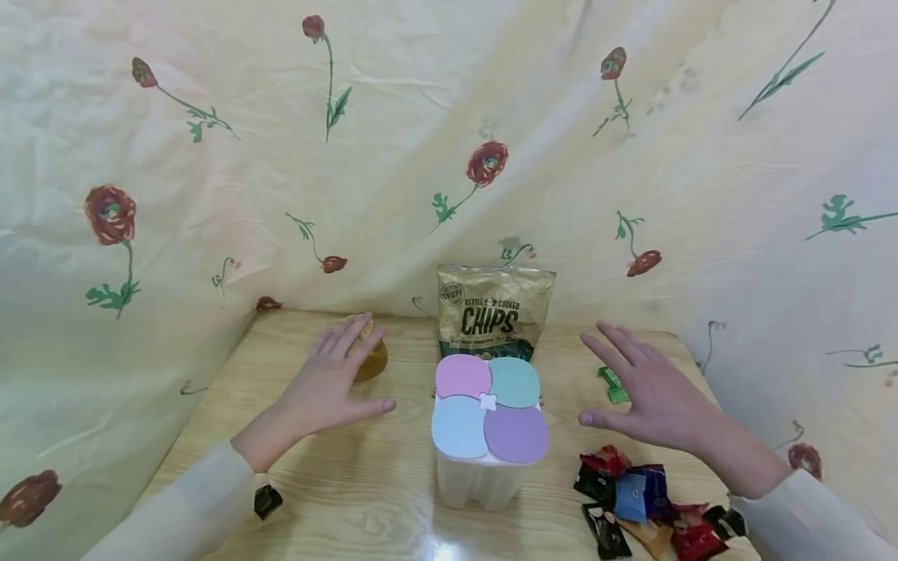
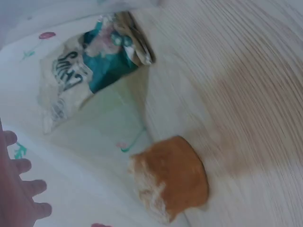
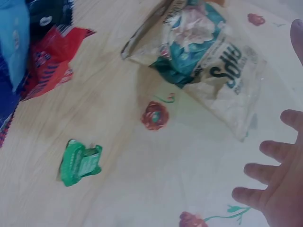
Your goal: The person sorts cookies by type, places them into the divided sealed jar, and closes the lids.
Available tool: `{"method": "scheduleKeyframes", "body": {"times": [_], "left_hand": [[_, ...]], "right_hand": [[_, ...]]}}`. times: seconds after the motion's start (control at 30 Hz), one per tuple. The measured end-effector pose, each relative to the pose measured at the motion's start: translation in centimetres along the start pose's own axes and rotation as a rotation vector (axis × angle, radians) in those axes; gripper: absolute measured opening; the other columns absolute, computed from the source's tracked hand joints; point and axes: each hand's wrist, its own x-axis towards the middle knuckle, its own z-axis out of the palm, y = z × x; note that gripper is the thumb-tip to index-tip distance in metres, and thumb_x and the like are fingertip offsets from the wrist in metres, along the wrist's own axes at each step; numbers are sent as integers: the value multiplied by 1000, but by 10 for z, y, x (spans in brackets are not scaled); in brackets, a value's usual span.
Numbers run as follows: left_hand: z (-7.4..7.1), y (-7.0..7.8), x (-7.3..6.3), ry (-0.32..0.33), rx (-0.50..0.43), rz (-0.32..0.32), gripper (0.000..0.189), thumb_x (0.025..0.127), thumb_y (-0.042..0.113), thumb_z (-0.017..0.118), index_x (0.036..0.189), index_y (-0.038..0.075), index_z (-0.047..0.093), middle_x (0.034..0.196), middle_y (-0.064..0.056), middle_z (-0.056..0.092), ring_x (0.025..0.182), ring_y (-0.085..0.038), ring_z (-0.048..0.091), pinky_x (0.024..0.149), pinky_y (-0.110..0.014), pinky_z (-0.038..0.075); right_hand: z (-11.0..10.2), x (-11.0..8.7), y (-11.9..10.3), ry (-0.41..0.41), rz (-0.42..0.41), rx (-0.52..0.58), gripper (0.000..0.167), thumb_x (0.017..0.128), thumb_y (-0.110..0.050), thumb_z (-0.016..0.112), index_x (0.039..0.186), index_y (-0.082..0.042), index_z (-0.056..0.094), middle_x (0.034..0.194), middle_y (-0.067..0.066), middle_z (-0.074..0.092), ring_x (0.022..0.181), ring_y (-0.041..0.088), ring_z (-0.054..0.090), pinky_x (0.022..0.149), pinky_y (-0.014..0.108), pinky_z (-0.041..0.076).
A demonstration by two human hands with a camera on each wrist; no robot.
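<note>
Both hands are held up with fingers spread and nothing in them. My left hand (image 1: 328, 384) is to the left of a tub and overlaps a brown bread piece (image 2: 173, 177) in the head view. The bread has a pale, torn side. My right hand (image 1: 655, 393), on the tub's other side, is nearest to a small green wrapped sweet (image 3: 79, 162). Between the hands stands the translucent tub (image 1: 477, 483), its lid (image 1: 459, 426) made of pink, teal, light blue and purple petals. A gold and teal chips bag (image 1: 494, 308) stands upright behind it.
Several wrapped sweets in red, black, blue and orange lie in a pile (image 1: 645, 499) at the front right of the wooden table (image 1: 365, 491). A cream cloth (image 1: 393, 93) printed with red flowers hangs behind the table and at its sides.
</note>
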Motion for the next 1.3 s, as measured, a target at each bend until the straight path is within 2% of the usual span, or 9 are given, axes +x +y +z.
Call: {"method": "scheduleKeyframes", "body": {"times": [0.1, 0.2, 0.37, 0.5, 0.63, 0.87, 1.1, 1.3], "left_hand": [[-3, 6, 0, 49, -92, 22, 103, 84, 69, 68, 164, 24, 23, 170, -9, 24, 153, -39, 28, 118, -70, 27], [-7, 16, 0, 65, -243, 22, 95, 86, 62, 69, 164, 26, 26, 168, -6, 28, 151, -40, 32, 113, -73, 31], [-14, 37, -2, 46, -518, 45, 87, 91, 65, 62, 163, 30, 27, 168, -3, 29, 153, -39, 28, 110, -77, 31], [-17, 54, -2, 53, -642, 88, 86, 90, 65, 63, 161, 28, 32, 165, -3, 34, 150, -34, 35, 110, -74, 34], [-18, 68, -2, 53, -724, 116, 89, 87, 62, 69, 160, 25, 34, 163, -3, 37, 145, -31, 42, 109, -72, 36], [-9, 79, 1, 33, -839, 136, 92, 86, 68, 69, 161, 29, 32, 162, -4, 37, 143, -34, 42, 110, -71, 36], [-5, 86, 5, 34, -864, 156, 97, 84, 75, 65, 161, 27, 32, 159, -2, 41, 143, -25, 42, 112, -68, 36], [-5, 92, 6, -21, -882, 104, 100, 81, 78, 67, 160, 29, 32, 161, 3, 39, 146, -23, 39, 114, -66, 35]], "right_hand": [[-5, 0, -6, 30, -19, 39, 107, 78, -61, 82, 164, -29, 26, 167, 11, 30, 142, 46, 41, 100, 70, 44], [-10, -1, -13, 47, -22, 90, 102, 78, -57, 84, 162, -30, 32, 163, 9, 36, 139, 43, 45, 94, 68, 49], [-20, -2, -27, 60, -21, 185, 87, 79, -47, 86, 154, -28, 46, 159, 5, 44, 137, 39, 50, 90, 66, 52], [-28, -2, -41, 63, -38, 284, 77, 80, -38, 88, 148, -28, 53, 156, 1, 48, 136, 35, 51, 93, 65, 51], [-36, -2, -57, 60, -76, 354, 73, 80, -34, 89, 145, -29, 55, 152, -3, 50, 137, 27, 51, 98, 61, 50], [-40, 0, -76, 68, -173, 354, 72, 79, -36, 90, 143, -28, 57, 147, -9, 54, 133, 16, 55, 97, 51, 55], [-39, 1, -90, 92, -213, 381, 64, 79, -36, 90, 137, -26, 63, 140, -13, 58, 127, 11, 59, 94, 43, 57], [-34, -2, -100, 96, -230, 422, 59, 79, -37, 90, 132, -27, 65, 135, -15, 60, 124, 10, 60, 92, 36, 59]]}}
